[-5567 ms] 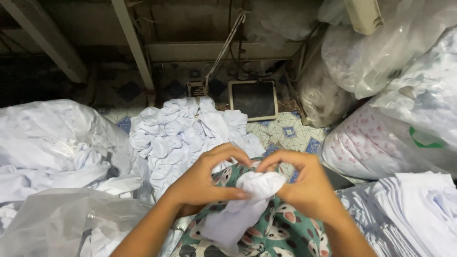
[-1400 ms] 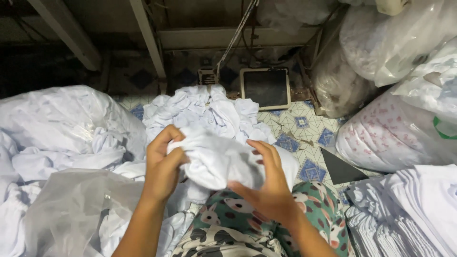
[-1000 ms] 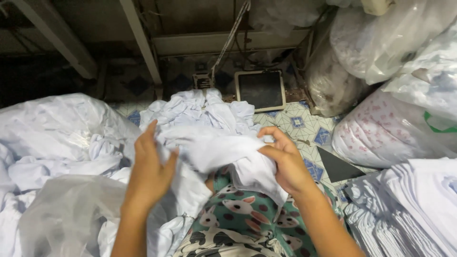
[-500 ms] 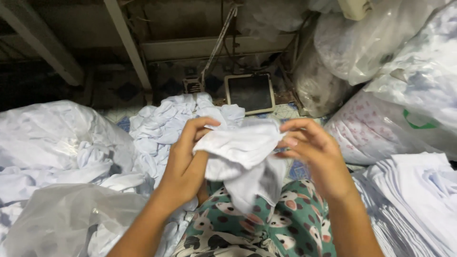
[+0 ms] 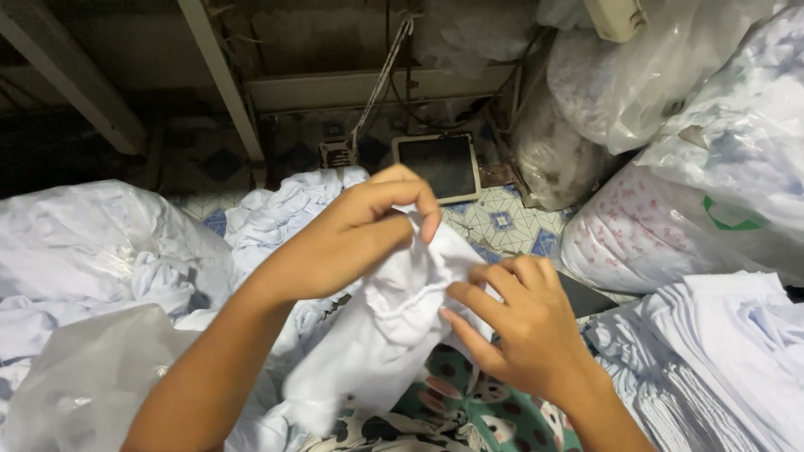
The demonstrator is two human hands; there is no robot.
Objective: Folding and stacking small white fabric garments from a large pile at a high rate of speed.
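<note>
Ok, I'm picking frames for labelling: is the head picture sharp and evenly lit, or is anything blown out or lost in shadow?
Head view: both hands, left hand and right hand, are sharp; the white cloth they grip is bright, its folds faint; the plastic bags at top right show glare; the upper left, under the beams, sinks into dark shadow.

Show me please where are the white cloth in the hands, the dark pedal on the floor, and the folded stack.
white cloth (image 5: 394, 335), head view, on its bunched middle.
dark pedal (image 5: 437, 165), head view, on its flat top face.
folded stack (image 5: 720, 368), head view, on the top piece.
</note>
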